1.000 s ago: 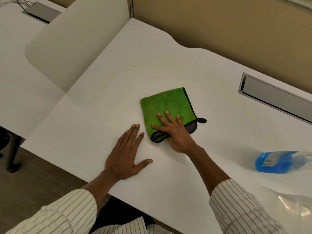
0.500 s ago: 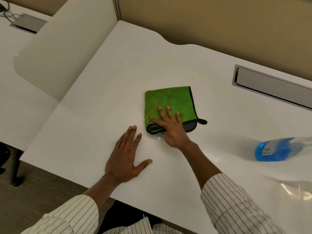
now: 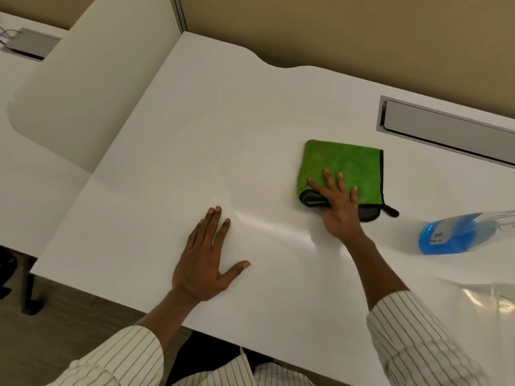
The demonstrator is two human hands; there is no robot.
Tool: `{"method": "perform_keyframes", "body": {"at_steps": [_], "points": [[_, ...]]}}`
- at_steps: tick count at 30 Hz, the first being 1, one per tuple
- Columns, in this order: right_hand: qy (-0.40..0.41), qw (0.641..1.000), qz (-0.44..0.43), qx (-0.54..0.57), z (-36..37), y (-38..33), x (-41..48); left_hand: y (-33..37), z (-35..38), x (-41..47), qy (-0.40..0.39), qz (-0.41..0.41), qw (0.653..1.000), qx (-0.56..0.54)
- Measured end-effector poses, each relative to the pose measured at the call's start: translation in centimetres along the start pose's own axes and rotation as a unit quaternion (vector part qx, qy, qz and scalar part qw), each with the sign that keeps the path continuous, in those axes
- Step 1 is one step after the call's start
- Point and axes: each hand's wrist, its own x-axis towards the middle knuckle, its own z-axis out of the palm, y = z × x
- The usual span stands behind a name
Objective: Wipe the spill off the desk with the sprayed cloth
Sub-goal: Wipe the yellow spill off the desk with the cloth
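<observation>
Worktop (image 3: 172, 151) first: a broad white slab filling most of the view, running out past both hands to a tan partition wall (image 3: 334, 29) at its far edge. Off to the left hand's side sits a second white desk (image 3: 25, 176), its far end cut off by the frame, with a curved white divider panel (image 3: 92, 87) standing between the two. Beyond the right hand, a grey cable tray (image 3: 446, 129) is sunk into the surface, its right end cut off. A faint glossy streak catches the light between the two hands; whether that is wet film or only glare is hard to tell, and no clear spill shows.

Green cloth (image 3: 345, 168) next, folded flat, dark-edged, lying just ahead of the right hand (image 3: 340, 210), whose spread fingers press down on its near edge, flat on top rather than gripping. Right of that hand lies a blue spray bottle (image 3: 451, 235) on its side, blurred and cut by the frame; below it something clear and shiny, too smeared to identify.

Left hand (image 3: 206, 260) rests palm-down on the bare surface, fingers together, thumb out, holding nothing. Striped sleeves (image 3: 418, 344) cover both forearms near the bottom edge.
</observation>
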Motion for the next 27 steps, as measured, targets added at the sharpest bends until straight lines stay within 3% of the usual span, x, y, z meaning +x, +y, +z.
{"method": "perform_keyframes", "body": {"at_steps": [6,12,15,21,27], "points": [[-0.003,0.999,0.021,-0.041,1.8,-2.6,0.8,-0.2,0.0,0.2,0.006,0.005,1.000,0.006],[-0.104,0.977,-0.172,-0.068,3.7,-6.4,-5.3,-0.2,-0.1,-0.2,0.018,0.014,1.000,0.008],[-0.106,0.969,-0.206,-0.081,4.2,-5.1,-11.2,-0.3,0.0,-0.1,0.020,0.019,1.000,0.004],[-0.076,0.986,-0.138,-0.058,1.2,0.9,-15.5,0.2,0.0,0.0,-0.006,0.004,1.000,0.009],[0.003,0.999,0.037,-0.019,-0.7,1.3,-6.3,0.3,0.0,-0.2,-0.012,-0.002,1.000,0.006]]}}
